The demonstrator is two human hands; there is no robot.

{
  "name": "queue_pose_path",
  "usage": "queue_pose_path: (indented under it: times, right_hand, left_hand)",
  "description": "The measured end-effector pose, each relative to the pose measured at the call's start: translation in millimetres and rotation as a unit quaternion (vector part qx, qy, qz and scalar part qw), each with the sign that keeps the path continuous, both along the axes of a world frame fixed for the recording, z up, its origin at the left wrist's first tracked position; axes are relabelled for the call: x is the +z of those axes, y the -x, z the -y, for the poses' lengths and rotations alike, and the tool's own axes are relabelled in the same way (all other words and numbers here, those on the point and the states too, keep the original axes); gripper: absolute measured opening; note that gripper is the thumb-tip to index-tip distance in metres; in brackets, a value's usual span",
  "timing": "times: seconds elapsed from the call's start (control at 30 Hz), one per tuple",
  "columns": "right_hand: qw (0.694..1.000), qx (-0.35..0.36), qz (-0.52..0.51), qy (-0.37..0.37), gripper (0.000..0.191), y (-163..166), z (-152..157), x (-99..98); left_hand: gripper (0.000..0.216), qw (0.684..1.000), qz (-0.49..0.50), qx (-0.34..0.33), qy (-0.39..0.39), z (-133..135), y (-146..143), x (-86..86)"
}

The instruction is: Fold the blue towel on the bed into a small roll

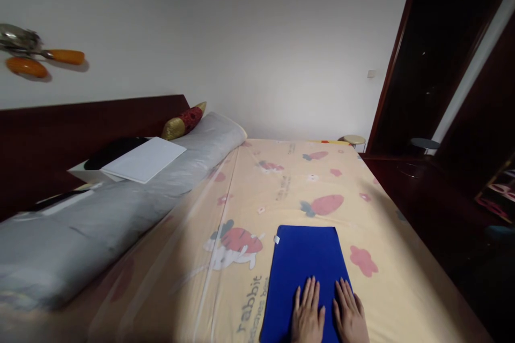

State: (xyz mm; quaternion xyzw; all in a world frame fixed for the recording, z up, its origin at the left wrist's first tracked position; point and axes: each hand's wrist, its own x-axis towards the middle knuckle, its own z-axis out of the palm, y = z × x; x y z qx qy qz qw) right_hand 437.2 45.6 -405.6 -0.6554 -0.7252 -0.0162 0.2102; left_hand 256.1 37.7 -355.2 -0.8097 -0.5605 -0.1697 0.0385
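A folded blue cloth [303, 257] lies flat on a bed covered by a yellow sheet [281, 182] printed with carrots and a rabbit. My left hand [308, 313] and my right hand [351, 313] rest side by side on the cloth's near end. Both lie palm down with fingers stretched out and pointing away from me. Neither hand holds anything. A small white tag [276, 239] sticks out at the cloth's far left corner.
A long grey bolster [120, 198] runs along the dark headboard [80, 139], with a white board [142, 159] and a red and gold cushion [185, 121] beside it. A dark doorway [434, 64] and a small round stool [354, 140] stand at the right.
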Motion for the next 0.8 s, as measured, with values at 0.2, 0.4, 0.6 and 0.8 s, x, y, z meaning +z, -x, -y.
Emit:
queue_pose_path:
  times: [0.2,0.4,0.6,0.8]
  right_hand:
    - [1.0,-0.001,0.003,0.015,0.058,2,4,11.0]
    - [0.999,-0.039,-0.001,-0.007,0.055,22,4,22.4]
    - [0.991,0.121,-0.053,0.027,0.053,108,2,51.2]
    - [0.972,0.221,-0.059,0.045,0.053,142,-2,44.4]
  left_hand:
    - [0.059,0.996,-0.053,0.07,-0.013,4,82,9.5]
    - [0.059,0.994,-0.075,0.081,-0.02,5,97,2.6]
    - [0.061,0.993,-0.094,0.077,-0.01,2,97,-11.9]
    - [0.07,0.992,-0.102,0.067,0.011,1,102,-22.6]
